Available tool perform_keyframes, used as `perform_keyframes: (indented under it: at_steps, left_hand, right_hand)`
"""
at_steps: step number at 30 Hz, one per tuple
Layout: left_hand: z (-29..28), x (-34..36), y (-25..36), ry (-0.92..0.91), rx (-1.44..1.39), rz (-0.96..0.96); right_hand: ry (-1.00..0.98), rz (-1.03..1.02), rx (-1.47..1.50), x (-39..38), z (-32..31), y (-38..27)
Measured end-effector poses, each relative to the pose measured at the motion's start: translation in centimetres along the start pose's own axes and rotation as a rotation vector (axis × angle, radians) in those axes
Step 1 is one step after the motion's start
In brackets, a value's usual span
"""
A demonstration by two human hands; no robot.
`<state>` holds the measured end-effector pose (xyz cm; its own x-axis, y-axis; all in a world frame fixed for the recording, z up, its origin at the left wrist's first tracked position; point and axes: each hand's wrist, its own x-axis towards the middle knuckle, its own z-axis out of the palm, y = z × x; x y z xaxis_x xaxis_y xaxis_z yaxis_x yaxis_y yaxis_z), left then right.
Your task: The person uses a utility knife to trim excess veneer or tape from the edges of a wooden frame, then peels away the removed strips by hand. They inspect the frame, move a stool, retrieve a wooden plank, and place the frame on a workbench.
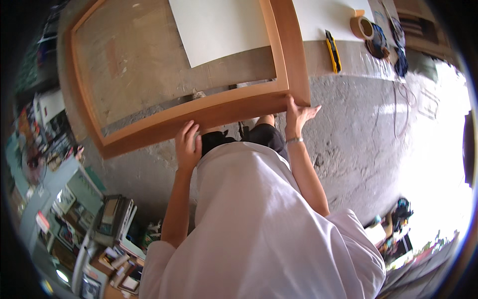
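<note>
A large reddish-brown wooden frame (209,117) lies over the work table, its near side reaching past the table's front edge. My left hand (188,145) has its fingertips against the outer face of that near side, fingers lightly bent and thumb apart. At the near right corner, my right hand (299,117) touches the wood with its thumb while its other fingers stretch out to the right. Neither hand is wrapped round the frame. A white sheet (224,30) shows inside the frame's opening, toward the far right; its upper part is cut off by the picture's edge.
Right of the frame, a yellow and black utility knife (333,52) lies on the table (318,55). A roll of brown tape (362,28) rests on another white sheet (323,20). Grey concrete floor (348,129) surrounds me. Cluttered shelves (94,239) stand at the lower left.
</note>
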<state>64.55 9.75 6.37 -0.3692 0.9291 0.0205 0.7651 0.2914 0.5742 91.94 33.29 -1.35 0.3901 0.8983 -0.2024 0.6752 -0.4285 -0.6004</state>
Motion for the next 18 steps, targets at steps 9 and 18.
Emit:
perform_keyframes:
  at_steps: [9,18]
  left_hand:
    - [-10.9,-5.6,-13.1,-0.059,0.033,-0.078]
    - [-14.6,-9.0,-16.0,0.002,0.071,-0.216]
  right_hand:
    - [0.244,0.111,0.017,1.3,2.2,-0.7]
    - [0.247,0.249,0.183,0.0,2.6,-2.3]
